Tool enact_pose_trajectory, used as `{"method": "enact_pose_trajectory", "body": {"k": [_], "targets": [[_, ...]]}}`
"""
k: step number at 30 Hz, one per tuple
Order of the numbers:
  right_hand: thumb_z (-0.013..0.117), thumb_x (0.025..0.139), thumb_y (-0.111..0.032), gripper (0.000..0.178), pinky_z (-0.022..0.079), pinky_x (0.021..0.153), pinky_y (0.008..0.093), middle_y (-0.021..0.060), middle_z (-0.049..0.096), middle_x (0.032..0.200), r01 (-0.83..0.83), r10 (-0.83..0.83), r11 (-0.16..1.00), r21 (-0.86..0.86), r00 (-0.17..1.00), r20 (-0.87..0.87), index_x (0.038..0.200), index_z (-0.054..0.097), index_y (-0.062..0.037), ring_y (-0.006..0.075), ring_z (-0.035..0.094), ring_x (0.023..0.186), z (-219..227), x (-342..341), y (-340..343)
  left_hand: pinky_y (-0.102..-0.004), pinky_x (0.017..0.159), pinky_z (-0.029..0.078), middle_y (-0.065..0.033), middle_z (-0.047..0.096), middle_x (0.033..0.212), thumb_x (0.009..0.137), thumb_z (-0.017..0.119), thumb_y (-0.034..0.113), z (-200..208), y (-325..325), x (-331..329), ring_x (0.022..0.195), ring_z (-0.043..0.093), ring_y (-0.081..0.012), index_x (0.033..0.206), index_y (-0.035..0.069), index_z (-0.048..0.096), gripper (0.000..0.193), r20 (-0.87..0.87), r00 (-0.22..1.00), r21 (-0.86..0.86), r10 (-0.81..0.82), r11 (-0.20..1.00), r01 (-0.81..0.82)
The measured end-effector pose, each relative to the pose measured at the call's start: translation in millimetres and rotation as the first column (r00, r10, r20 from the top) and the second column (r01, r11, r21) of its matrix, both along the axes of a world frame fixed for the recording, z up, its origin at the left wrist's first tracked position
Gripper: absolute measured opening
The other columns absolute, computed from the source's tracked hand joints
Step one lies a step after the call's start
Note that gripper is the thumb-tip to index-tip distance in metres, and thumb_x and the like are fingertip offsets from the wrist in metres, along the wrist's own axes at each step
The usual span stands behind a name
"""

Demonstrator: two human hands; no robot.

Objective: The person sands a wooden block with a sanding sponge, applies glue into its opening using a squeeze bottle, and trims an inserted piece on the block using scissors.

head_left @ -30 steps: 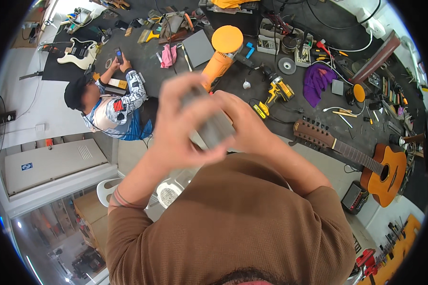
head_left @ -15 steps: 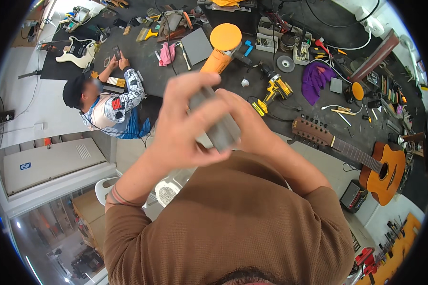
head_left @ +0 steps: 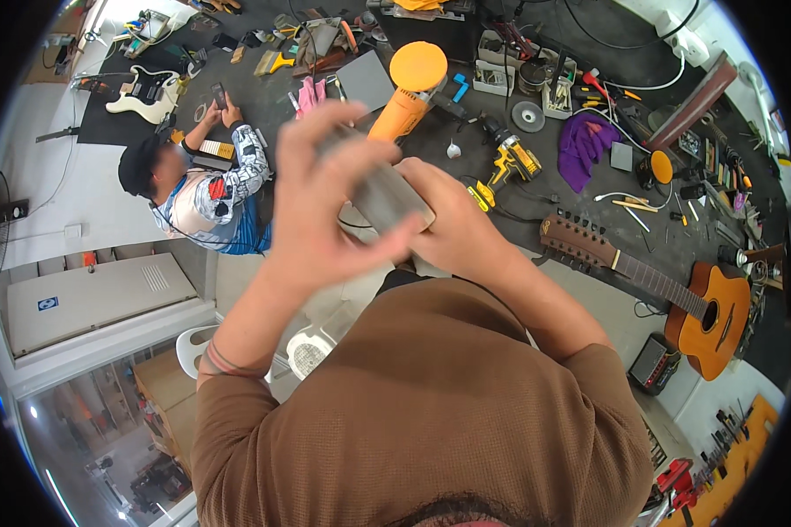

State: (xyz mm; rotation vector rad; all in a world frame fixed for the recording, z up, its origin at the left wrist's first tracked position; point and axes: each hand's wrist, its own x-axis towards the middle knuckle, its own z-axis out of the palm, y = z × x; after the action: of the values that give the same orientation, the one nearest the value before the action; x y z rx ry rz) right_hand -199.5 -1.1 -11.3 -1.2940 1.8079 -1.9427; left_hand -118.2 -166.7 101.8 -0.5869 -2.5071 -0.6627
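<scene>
A grey-brown rectangular block (head_left: 380,198) with rounded corners is held up before my chest, above the near edge of the dark workbench (head_left: 466,255). My left hand (head_left: 312,206), smeared by motion, spans it from the left, fingers over its top and thumb along its near side. From the right, my right hand (head_left: 457,220) grips the block's right side, fingers curled. What the block is exactly does not show. Just beyond the hands lies an orange power tool with a round yellow-orange pad (head_left: 417,68). A yellow and black cordless drill (head_left: 510,160) rests to its right.
At left a person in a black cap (head_left: 206,189) holds a phone, near a white electric guitar body (head_left: 142,95). An acoustic guitar (head_left: 710,307) lies at right, its headstock toward me. A purple cloth (head_left: 586,149), grinding disc (head_left: 527,117) and parts bins (head_left: 492,77) crowd the bench.
Both hands and the block have shifted slightly left. The block has tilted, and my left hand's fingers have moved higher over it.
</scene>
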Motion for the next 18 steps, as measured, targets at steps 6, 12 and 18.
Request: {"method": "enact_pose_trajectory", "body": {"k": [6,12,18], "targets": [[0.089,0.08,-0.004,0.059,0.056,0.102,0.0548,0.0217,0.072,0.126,0.035,-0.035,0.999,0.024,0.999,-0.02,0.133,0.063,-0.0006,0.0486,0.068,0.122,9.8,-0.2,11.3,-0.0503,0.107,0.053,-0.0215,0.055,0.15,0.07,0.101,0.022,1.1,-5.4,-6.4,0.135,0.058,-0.0385,0.139,0.012,0.068,0.077,0.012,1.0,0.021,0.008,1.0,-0.008],[0.089,0.082,-0.005,0.056,0.056,0.099,0.0542,0.0221,0.071,0.122,0.064,-0.062,0.997,0.038,0.997,-0.047,0.132,0.063,-0.001,0.0488,0.068,0.118,5.7,2.0,14.6,-0.0532,0.109,0.051,-0.0217,0.057,0.148,0.069,0.1,0.024,3.2,4.6,-0.3,0.135,0.058,-0.0396,0.14,0.011,0.067,0.079,0.041,0.997,0.006,-0.066,0.998,0.066],[0.089,0.084,-0.006,0.056,0.056,0.097,0.0544,0.0228,0.071,0.123,0.002,-0.002,1.0,-0.03,1.0,-0.004,0.133,0.062,0.0001,0.0493,0.068,0.118,6.4,4.9,14.8,-0.0505,0.108,0.051,-0.0221,0.056,0.148,0.07,0.099,0.024,-2.3,-1.6,-0.6,0.135,0.057,-0.0398,0.14,0.012,0.067,0.078,-0.006,1.0,0.004,-0.008,1.0,0.008]]}}
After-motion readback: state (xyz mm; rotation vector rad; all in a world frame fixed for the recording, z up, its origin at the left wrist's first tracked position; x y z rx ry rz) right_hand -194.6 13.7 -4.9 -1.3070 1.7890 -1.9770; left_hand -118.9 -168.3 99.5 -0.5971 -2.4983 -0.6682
